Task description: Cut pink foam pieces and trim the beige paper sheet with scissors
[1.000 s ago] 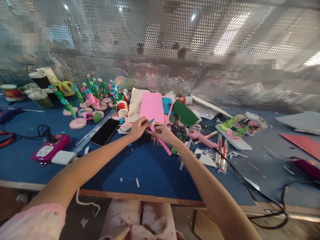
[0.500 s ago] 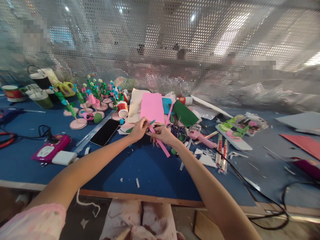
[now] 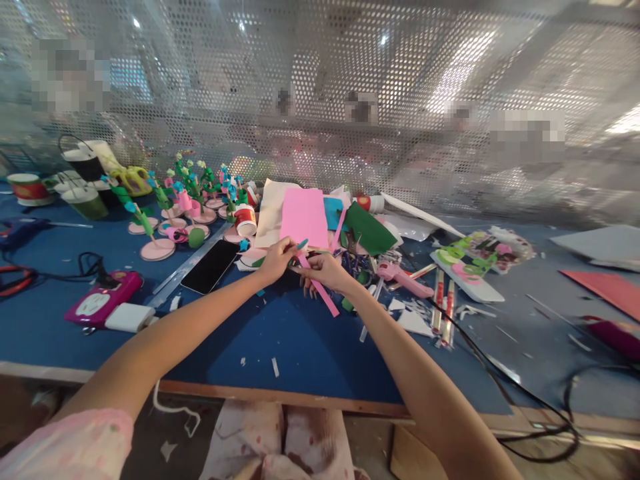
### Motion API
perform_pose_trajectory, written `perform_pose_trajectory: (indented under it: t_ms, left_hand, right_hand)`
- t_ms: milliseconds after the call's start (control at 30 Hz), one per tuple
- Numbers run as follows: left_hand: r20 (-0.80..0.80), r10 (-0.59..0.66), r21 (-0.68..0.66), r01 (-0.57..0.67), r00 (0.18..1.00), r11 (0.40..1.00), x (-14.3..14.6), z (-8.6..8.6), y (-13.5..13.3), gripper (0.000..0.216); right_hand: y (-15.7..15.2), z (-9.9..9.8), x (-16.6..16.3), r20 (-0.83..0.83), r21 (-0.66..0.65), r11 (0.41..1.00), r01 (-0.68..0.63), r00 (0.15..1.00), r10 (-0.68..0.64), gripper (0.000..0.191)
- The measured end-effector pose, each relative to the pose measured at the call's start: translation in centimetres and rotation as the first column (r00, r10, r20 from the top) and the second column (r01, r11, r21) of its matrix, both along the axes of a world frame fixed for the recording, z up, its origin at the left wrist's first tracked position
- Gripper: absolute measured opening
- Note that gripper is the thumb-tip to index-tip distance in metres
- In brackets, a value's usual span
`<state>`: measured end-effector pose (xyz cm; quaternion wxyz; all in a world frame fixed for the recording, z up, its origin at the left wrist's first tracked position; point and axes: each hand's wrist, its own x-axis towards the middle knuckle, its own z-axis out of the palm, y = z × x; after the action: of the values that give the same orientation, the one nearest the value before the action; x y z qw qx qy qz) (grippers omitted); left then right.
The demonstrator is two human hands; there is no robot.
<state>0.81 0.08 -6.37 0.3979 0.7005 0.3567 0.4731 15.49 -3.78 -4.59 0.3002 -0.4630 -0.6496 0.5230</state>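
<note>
Both my hands meet over the blue table (image 3: 300,340), a little past its middle. My left hand (image 3: 277,259) pinches a thin stick with a teal tip (image 3: 303,244). My right hand (image 3: 327,270) is closed on a long pink paper strip (image 3: 321,295) that slants down to the right from the fingers. The strip's upper end sits against the stick between the two hands. A pink sheet (image 3: 304,216) lies flat just behind the hands.
A black phone (image 3: 210,266) and a metal ruler (image 3: 186,267) lie to the left. Several paper flowers on pink discs (image 3: 157,249) stand at back left near cups (image 3: 84,200). A pink glue gun (image 3: 403,277), cables, paper scraps and sheets crowd the right side.
The hands have stayed together at the same spot, working the pink strip slightly; the view has shifted a little.
</note>
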Motion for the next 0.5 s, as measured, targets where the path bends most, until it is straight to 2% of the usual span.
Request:
perform_pose_trajectory:
  t_ms: [133,233,367,500]
  left_hand:
    - [0.123,-0.123,-0.076,0.133,0.985,0.988,-0.40,-0.04,0.75,0.044]
    - [0.110,-0.223,-0.087,0.233,0.969,0.969,-0.59,0.43,0.72,0.041]
    - [0.009,-0.195,-0.034,0.195,0.981,0.980,-0.65,0.80,0.42,0.035]
    - [-0.005,-0.134,-0.072,0.134,0.991,0.988,-0.58,0.63,0.33,0.032]
  right_hand:
    - [0.00,0.31,0.37,-0.007,-0.040,0.999,0.024,1.000,-0.024,0.034]
    - [-0.06,0.49,0.59,-0.044,-0.048,0.999,0.020,0.999,-0.022,0.033]
    - [-0.01,0.54,0.76,-0.060,-0.065,0.998,-0.027,0.998,0.023,0.032]
    - [0.04,0.49,0.71,-0.046,-0.071,0.997,-0.034,0.998,0.031,0.032]
